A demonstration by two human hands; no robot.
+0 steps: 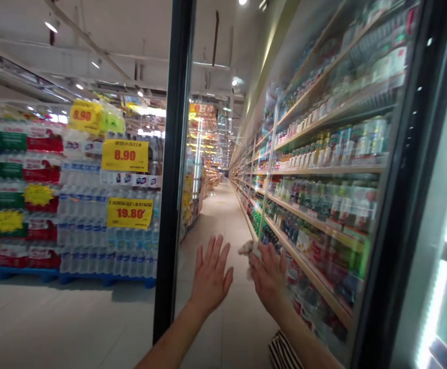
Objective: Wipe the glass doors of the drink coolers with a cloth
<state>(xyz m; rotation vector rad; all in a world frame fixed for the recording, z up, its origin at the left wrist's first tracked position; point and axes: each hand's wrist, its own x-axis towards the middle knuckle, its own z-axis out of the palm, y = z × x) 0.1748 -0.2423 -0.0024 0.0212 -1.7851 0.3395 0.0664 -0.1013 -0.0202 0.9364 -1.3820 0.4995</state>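
Note:
In front of me stands a glass door (223, 215) in a black frame. My left hand (211, 274) is raised with its fingers spread, palm toward the glass; it appears to lie flat on it and holds nothing. To its right, my right hand (268, 277) presses a crumpled greyish-white cloth (251, 250) toward the glass. The cloth sticks out past the fingertips on the left side, and the rest of it is hidden under the hand. A little striped fabric (283, 351) shows below my right forearm.
Shelves of bottles and cans (323, 215) show in the glass on the right. Stacked bottled-water packs (88, 230) with yellow price signs (125, 155) stand on blue pallets (106, 279) at left. The black door-frame edge (167, 179) rises left of my hands. A lit strip (434, 307) runs at far right.

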